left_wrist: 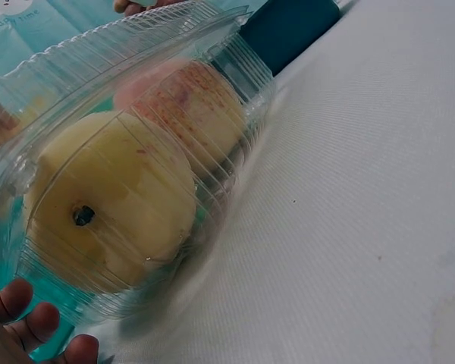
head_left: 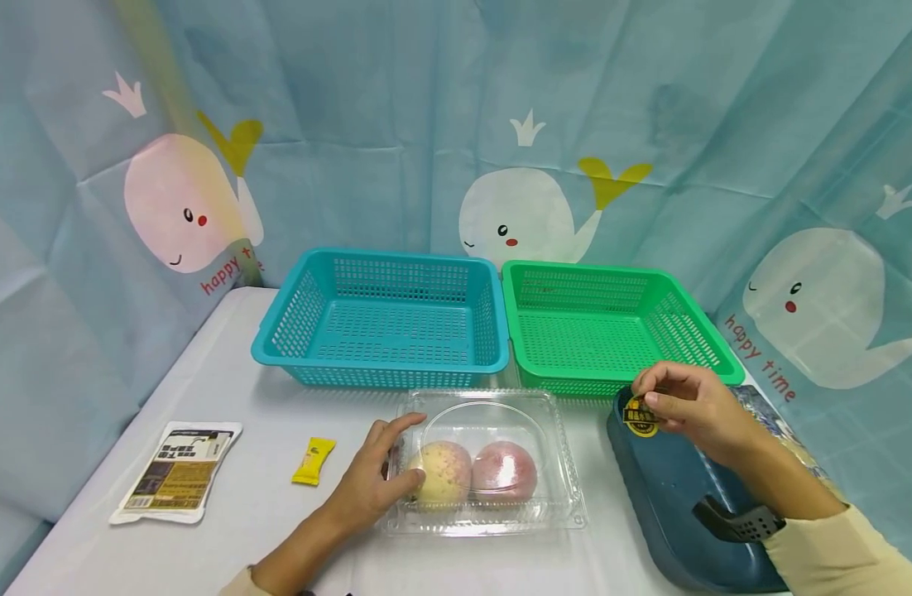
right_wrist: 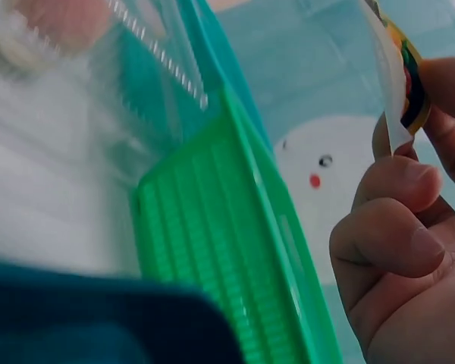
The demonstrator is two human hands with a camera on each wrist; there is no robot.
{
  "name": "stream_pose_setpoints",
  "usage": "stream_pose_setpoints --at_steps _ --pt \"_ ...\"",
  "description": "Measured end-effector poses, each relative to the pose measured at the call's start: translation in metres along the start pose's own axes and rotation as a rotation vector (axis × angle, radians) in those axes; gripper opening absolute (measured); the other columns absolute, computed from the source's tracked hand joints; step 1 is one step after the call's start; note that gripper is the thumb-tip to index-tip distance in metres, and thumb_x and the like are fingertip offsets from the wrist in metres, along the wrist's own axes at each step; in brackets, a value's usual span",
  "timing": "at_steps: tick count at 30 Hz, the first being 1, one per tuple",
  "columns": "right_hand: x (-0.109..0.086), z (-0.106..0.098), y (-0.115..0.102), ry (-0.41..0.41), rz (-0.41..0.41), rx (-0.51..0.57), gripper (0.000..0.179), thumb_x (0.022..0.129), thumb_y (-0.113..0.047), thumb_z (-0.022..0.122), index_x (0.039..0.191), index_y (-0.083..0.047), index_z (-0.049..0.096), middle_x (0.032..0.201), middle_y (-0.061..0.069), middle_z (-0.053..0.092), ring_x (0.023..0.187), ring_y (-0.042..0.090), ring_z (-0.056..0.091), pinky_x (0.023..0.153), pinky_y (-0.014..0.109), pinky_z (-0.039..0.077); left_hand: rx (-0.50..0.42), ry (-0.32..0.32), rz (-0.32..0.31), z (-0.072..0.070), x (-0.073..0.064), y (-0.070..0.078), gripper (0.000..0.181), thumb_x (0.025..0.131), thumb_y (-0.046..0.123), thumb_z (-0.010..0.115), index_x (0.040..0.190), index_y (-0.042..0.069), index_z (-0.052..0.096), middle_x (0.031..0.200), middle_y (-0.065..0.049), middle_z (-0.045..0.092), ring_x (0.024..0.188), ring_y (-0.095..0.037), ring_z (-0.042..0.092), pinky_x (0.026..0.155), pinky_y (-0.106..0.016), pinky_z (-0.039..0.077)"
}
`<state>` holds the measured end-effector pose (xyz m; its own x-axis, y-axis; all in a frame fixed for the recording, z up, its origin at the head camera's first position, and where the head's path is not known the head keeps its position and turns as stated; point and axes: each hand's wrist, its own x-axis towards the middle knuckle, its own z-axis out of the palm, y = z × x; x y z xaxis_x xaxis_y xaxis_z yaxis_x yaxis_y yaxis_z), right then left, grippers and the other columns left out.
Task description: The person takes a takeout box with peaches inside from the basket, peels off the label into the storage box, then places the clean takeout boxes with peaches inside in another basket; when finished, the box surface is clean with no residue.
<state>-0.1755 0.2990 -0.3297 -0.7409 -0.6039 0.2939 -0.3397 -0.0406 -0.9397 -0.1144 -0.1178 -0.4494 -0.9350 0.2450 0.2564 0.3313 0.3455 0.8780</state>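
Observation:
Two peaches, one yellow with pink specks (head_left: 443, 473) and one pink (head_left: 505, 472), lie inside a clear plastic clamshell box (head_left: 493, 520) with its lid down. My left hand (head_left: 374, 472) rests at the box's left end, thumb and forefinger spread over the lid. In the left wrist view, several fingertips (left_wrist: 38, 322) show beside that end. Over the dark blue basin (head_left: 668, 488), my right hand (head_left: 705, 414) pinches a small black-and-gold sticker (head_left: 640, 416) between thumb and forefinger. The sticker's pale back (right_wrist: 394, 95) shows in the right wrist view.
Behind the box stand a blue basket (head_left: 381, 364) and a green basket (head_left: 553, 372), side by side. A white-and-brown packet (head_left: 176, 472) and a small yellow wrapped packet (head_left: 314, 460) lie to the left. Something patterned (head_left: 761, 414) is partly hidden behind my right forearm.

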Motion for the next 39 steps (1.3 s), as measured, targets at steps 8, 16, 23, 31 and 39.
stream_pose_setpoints --at_steps 8,16,23,31,39 --pt "-0.019 -0.019 0.008 -0.004 0.094 -0.038 0.028 0.092 0.016 0.040 0.099 -0.002 0.060 0.099 0.003 0.057 0.062 0.023 0.041 0.047 0.040 0.026 -0.002 0.002 0.007 0.000 0.000 0.001 0.061 0.082 0.021 0.063 0.141 0.018 0.048 0.092 -0.005 0.037 0.068 -0.021 0.037 0.055 -0.027 0.035" --pt "-0.037 -0.034 0.031 -0.009 0.146 -0.095 0.022 0.092 0.015 0.043 0.099 0.002 0.060 0.091 0.002 0.057 0.054 0.030 0.033 0.042 0.040 0.029 0.002 0.007 0.029 0.000 0.001 0.000 0.059 0.082 0.022 0.063 0.139 0.021 0.049 0.091 -0.005 0.036 0.068 -0.020 0.037 0.054 -0.027 0.035" --pt "-0.051 -0.046 0.049 -0.016 0.243 -0.145 0.016 0.094 0.011 0.047 0.097 0.002 0.060 0.074 0.008 0.051 0.049 0.033 0.030 0.042 0.042 0.031 0.010 0.012 0.013 0.001 0.001 -0.001 0.059 0.082 0.021 0.063 0.139 0.019 0.049 0.092 -0.005 0.037 0.068 -0.019 0.038 0.054 -0.026 0.035" --pt "-0.060 -0.054 0.069 -0.036 0.297 -0.283 0.010 0.096 0.004 0.052 0.092 -0.002 0.060 0.075 0.012 0.057 0.050 0.029 0.039 0.040 0.041 0.035 0.010 0.009 0.005 0.001 0.000 0.000 0.060 0.082 0.022 0.063 0.140 0.018 0.048 0.093 -0.004 0.038 0.069 -0.020 0.038 0.055 -0.027 0.036" --pt "-0.064 -0.056 0.082 -0.056 0.312 -0.382 0.004 0.094 0.000 0.058 0.092 -0.002 0.061 0.078 0.012 0.058 0.059 0.024 0.051 0.049 0.036 0.042 -0.004 0.006 0.015 -0.001 0.001 0.002 0.059 0.082 0.022 0.063 0.139 0.019 0.049 0.093 -0.006 0.037 0.069 -0.021 0.037 0.054 -0.028 0.035"
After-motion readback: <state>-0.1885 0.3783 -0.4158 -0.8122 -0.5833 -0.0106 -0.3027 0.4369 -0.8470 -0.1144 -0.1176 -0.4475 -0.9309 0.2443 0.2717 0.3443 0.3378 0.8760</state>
